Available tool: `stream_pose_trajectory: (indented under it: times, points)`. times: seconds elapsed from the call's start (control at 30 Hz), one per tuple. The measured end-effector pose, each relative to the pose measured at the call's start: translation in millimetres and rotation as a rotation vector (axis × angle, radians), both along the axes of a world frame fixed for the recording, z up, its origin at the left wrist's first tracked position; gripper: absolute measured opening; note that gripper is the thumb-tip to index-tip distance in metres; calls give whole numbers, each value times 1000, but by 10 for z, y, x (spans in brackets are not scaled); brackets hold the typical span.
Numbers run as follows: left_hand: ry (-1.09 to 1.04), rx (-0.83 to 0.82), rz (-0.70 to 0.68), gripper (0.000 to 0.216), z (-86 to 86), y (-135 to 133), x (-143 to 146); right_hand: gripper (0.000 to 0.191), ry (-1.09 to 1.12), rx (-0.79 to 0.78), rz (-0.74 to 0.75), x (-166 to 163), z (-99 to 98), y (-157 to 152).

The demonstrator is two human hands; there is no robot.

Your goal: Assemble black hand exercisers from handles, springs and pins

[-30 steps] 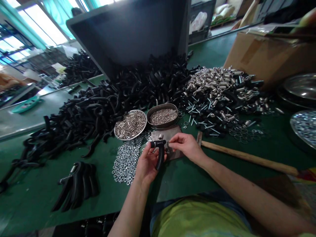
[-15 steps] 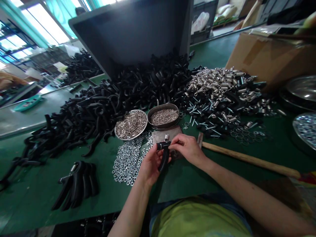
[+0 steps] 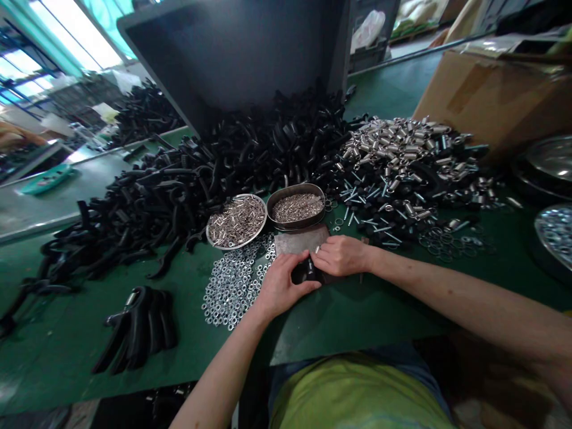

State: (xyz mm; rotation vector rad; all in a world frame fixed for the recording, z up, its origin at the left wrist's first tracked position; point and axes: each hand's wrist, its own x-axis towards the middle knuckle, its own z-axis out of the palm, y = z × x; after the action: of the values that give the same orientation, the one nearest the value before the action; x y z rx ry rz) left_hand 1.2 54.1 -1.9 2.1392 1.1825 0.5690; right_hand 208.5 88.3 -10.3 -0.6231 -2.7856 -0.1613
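Low over a flat metal plate (image 3: 292, 239), a black curved handle (image 3: 308, 269) is mostly covered by my fingers. My left hand (image 3: 286, 279) grips it from the left, thumb toward me and fingers along the far side. My right hand (image 3: 342, 256) is closed at its right end, fingertips pressed together against it. A small coiled spring (image 3: 318, 249) shows at the right fingertips. Whether those fingers also pinch a small part is hidden. Just left of my left hand lie many loose hex nuts (image 3: 230, 289).
Beyond the plate stand a dish of metal pins (image 3: 236, 221) and an oval tin of tiny metal parts (image 3: 297, 207). Black handles (image 3: 170, 185) are heaped before a grey bin (image 3: 250, 53). Springs (image 3: 397, 143) pile at right. Several handles (image 3: 140, 330) lie at left.
Both hands have brought the black handle down onto the plate, and it has turned. My right arm has swung across the hammer and now covers most of its shaft.
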Motion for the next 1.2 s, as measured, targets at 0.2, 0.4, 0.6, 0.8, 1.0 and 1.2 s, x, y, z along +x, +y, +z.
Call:
stream_pose_trajectory:
  times: [0.2,0.4,0.6,0.8,1.0,1.2]
  points:
    - [164,224,2,62,-133,-138,33,31,-134,-13,-149,212,146,-249]
    - [164,195,117,53,-114,-142,84,32,-39,-105,-810,914,-56,-948]
    - [211,167,143,54,-72,-110,105,23,162,-356,-1093,1006,-94,-1233]
    - [235,155,149,53,-48,-118,108,36,620,-481,-776,335,409,-1041]
    - [237,141,169,54,-45,-125,111,32,301,-493,-679,175,510,-922]
    - [239,154,169,55,-53,-111,114,35,502,-304,-654,161,518,-979]
